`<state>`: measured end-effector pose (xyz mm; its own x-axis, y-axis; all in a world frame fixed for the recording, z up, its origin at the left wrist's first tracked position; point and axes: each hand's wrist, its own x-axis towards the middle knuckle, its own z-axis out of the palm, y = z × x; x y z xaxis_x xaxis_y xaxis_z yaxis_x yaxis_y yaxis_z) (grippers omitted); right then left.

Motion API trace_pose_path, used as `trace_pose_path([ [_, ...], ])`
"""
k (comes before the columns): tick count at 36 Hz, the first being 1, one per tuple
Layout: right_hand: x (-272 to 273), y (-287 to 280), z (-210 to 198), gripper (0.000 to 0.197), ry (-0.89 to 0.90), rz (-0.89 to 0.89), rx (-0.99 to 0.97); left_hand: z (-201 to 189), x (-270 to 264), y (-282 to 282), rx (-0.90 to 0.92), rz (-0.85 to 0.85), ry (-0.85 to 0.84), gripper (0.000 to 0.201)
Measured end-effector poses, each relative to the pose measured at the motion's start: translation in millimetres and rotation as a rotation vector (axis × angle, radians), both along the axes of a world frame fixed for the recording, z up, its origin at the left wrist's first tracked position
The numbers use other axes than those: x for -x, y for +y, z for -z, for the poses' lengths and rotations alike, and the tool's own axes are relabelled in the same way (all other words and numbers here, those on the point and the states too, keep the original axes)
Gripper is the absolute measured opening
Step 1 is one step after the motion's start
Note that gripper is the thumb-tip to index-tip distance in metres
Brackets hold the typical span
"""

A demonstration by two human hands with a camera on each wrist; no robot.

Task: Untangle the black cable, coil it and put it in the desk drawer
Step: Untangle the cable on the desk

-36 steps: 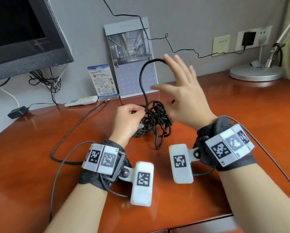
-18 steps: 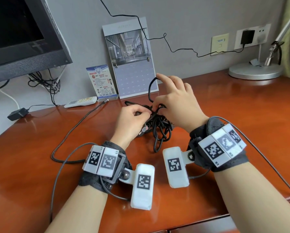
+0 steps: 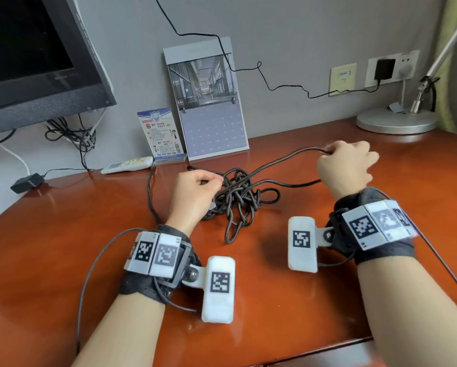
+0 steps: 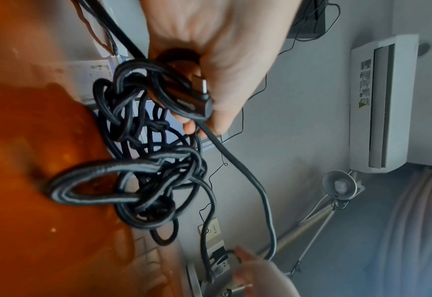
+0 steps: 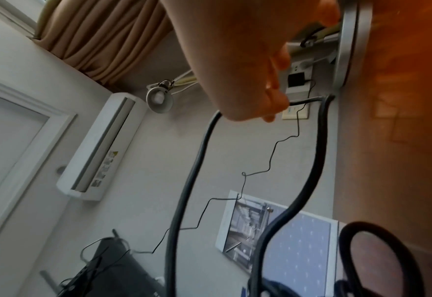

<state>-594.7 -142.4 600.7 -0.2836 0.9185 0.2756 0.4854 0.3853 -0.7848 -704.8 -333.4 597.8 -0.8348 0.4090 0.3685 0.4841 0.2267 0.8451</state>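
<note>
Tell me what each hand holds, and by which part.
Both hold the black cable. The left hand grips it at the tangle, beside a plug end; the right hand grips a loop drawn out of the tangle.

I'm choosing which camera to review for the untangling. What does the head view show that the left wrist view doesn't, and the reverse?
Only the head view shows the remote by the wall and the right hand gripping a pulled-out loop. Only the left wrist view shows the plug held in the left hand, and the air conditioner. Both show the black cable knotted on the desk, and the lamp.
</note>
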Motion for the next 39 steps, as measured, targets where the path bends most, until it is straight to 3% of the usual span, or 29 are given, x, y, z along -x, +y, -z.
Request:
trace_pose_path([
  [3,4,-10,-2,0.047,0.009,-0.107,-0.139,1,3,-1,0.013,-0.042,0.022,0.02],
  [8,10,-31,-8,0.08,0.128,-0.354,-0.561,3,5,0,0.009,-0.088,0.056,0.019],
  [14,23,-46,-1,0.049,0.018,-0.722,-0.776,5,6,1,0.011,-0.072,0.072,0.018],
  [18,27,-55,1,0.031,0.018,-0.73,-0.835,7,6,1,0.002,-0.056,0.072,0.017],
  [22,26,-53,1,0.017,-0.004,-0.749,-0.724,7,7,2,-0.006,-0.058,0.057,0.018],
  [26,22,-49,0,0.012,0.132,-0.638,-0.607,6,9,0,0.0,-0.06,0.019,0.025],
  [30,16,-34,-2,0.017,0.432,-0.356,-0.456,4,11,-4,0.004,-0.087,0.002,0.023],
  [33,10,-21,-2,0.02,0.525,-0.15,-0.34,3,10,-6,0.014,-0.092,-0.01,0.02],
  [39,9,-14,3,0.022,0.104,-0.009,-0.295,2,9,-5,0.027,-0.077,0.02,0.019],
])
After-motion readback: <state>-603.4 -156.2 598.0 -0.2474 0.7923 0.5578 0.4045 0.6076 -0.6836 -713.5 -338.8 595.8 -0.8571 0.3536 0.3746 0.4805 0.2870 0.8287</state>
